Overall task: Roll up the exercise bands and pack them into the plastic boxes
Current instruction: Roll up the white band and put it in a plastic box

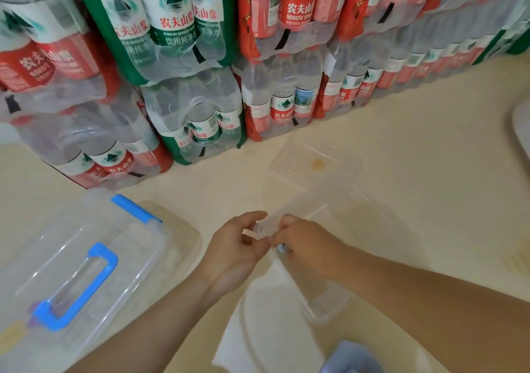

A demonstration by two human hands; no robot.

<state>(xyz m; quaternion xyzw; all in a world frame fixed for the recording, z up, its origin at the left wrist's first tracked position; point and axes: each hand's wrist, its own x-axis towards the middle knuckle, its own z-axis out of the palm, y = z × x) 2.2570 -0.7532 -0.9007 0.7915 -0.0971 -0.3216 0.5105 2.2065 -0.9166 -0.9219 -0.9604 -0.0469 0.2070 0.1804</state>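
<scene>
- Shrink-wrapped packs of bottled water [183, 57] stand stacked in a wall across the back of the scene, on a pale beige floor [415, 172]
- A large clear box [137, 258] with a blue handle [86, 283] and blue latches sits on the floor to the person's left, its lid on; what it holds cannot be made out through the plastic
- A white sheet [258, 344] lies at the near edge, with a blurred blue-grey object [352, 358] just beside it
- A small clear box [324, 303] rests open under the right forearm, and no rolled band shows inside it
- A shallow clear lid [312, 163], marked by a yellowish spot, lies farther out near the bottles
- The left hand [235, 249] and right hand [307, 243] meet over the floor, their fingers [253, 217] curled in and pinching the near end of a pale, see-through strip
- That strip, seemingly an exercise band [292, 210], runs from the fingertips away toward the lid, mostly unrolled
- By this view the job looks to be in its early stage: rolling of this band appears barely begun, and packing it into a box is not yet done
</scene>
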